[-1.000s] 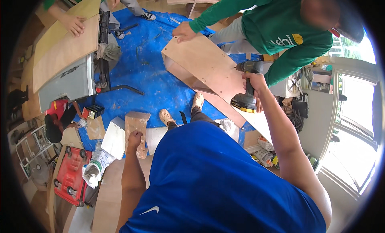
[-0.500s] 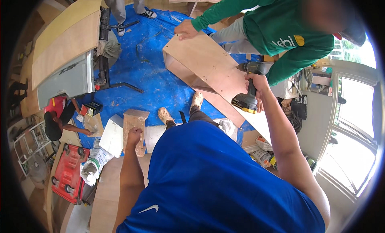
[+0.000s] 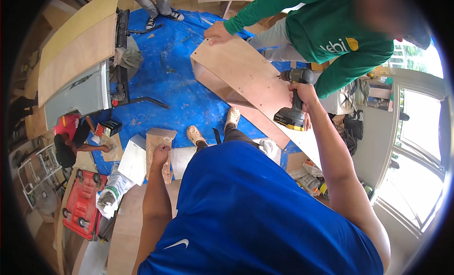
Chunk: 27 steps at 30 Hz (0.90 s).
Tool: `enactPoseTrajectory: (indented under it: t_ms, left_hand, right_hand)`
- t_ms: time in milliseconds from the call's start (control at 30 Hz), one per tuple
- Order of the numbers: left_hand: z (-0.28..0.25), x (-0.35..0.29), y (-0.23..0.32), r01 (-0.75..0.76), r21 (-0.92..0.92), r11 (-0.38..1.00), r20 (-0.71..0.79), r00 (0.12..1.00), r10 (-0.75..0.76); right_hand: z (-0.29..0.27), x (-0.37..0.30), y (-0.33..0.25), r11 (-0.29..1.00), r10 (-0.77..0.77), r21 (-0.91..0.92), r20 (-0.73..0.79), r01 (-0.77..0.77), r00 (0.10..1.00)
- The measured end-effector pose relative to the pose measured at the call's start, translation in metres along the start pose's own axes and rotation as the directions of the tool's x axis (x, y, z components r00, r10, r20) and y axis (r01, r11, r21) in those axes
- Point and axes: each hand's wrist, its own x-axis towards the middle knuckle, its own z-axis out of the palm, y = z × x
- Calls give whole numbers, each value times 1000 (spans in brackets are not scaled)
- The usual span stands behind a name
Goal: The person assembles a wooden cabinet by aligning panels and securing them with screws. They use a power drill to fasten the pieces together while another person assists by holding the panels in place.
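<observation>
My right hand (image 3: 305, 96) is wrapped round the grip of a cordless drill (image 3: 295, 111), black and grey with a yellow-edged battery. The drill's tip points left at the top panel of a long plywood box (image 3: 246, 69); whether it touches a screw cannot be made out. Screw spots dot this panel. Across the box a co-worker in a green sweatshirt (image 3: 338, 43) rests one hand (image 3: 218, 32) on its far left corner. My left hand (image 3: 161, 154) is closed in a fist over a wrapped wooden block (image 3: 155, 138); anything inside the fist is hidden.
A blue tarp (image 3: 184, 85) covers the floor. Plywood sheets (image 3: 78, 52) lie on a stand at the left, where another person (image 3: 66, 147) crouches. Below sit a red dolly (image 3: 82, 204) and a white sack (image 3: 113, 192). Windows (image 3: 411, 166) line the right side.
The drill and my right hand have shifted very slightly, with the drill's body a little higher. My left hand has moved slightly up and to the right, still closed.
</observation>
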Motion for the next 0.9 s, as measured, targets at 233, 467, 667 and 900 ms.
enactPoseTrajectory:
  t_ms: [233, 467, 667, 900]
  left_hand:
    - [15, 1, 48, -188, 43, 981, -12, 982, 189]
    - [68, -1, 227, -575, 163, 802, 133, 818, 560]
    - [156, 9, 376, -769, 122, 628, 309, 630, 712]
    - [265, 53, 442, -855, 156, 495, 371, 515, 772]
  right_hand:
    - [-8, -8, -11, 1000, 19, -17, 80, -17, 997]
    - [-15, -5, -5, 1000, 19, -7, 76, -18, 997]
    - [-21, -7, -3, 998, -5, -56, 59, 9, 998]
    - [-25, -15, -7, 992, -40, -116, 73, 48, 997]
